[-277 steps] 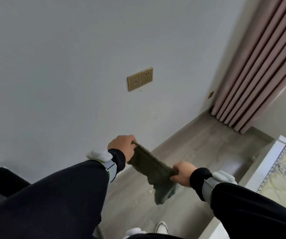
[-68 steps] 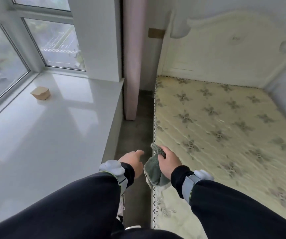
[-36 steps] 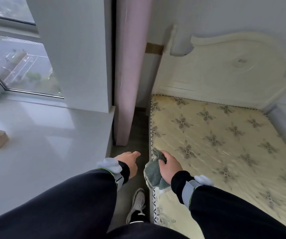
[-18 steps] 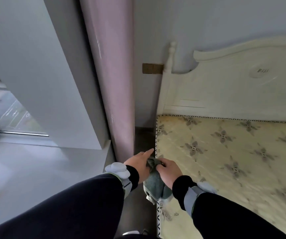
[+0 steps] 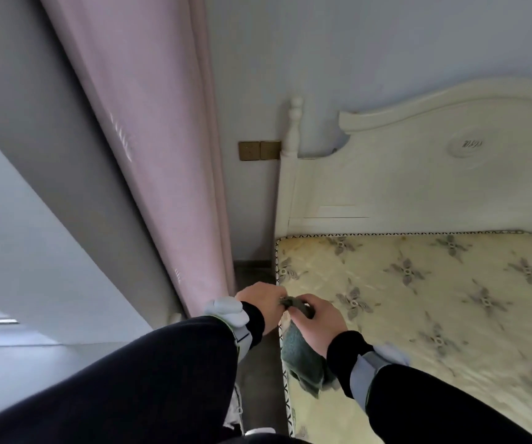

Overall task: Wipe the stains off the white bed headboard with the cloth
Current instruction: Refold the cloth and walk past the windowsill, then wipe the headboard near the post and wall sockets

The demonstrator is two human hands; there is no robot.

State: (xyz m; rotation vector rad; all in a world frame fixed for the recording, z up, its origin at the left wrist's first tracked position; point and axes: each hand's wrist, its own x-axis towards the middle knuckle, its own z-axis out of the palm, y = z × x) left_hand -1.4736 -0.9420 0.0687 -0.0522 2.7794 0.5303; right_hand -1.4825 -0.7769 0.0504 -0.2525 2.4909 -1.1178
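Observation:
The white headboard (image 5: 418, 184) stands at the far end of the bed, curved on top with a turned post at its left corner. A grey-green cloth (image 5: 301, 357) hangs over the mattress's near left edge. My right hand (image 5: 317, 318) grips the top of the cloth. My left hand (image 5: 263, 304) meets it there and pinches the same bunched end. Both hands are well short of the headboard.
A bare yellow patterned mattress (image 5: 434, 299) fills the right. A pink curtain (image 5: 162, 155) hangs on the left beside a narrow strip of floor (image 5: 255, 363). Brass wall switches (image 5: 259, 150) sit left of the bedpost. A white window ledge (image 5: 18, 363) lies at lower left.
I have moved closer to the headboard along the gap beside the bed. My left hand, earlier open and apart, has come over and taken the cloth's top next to my right hand.

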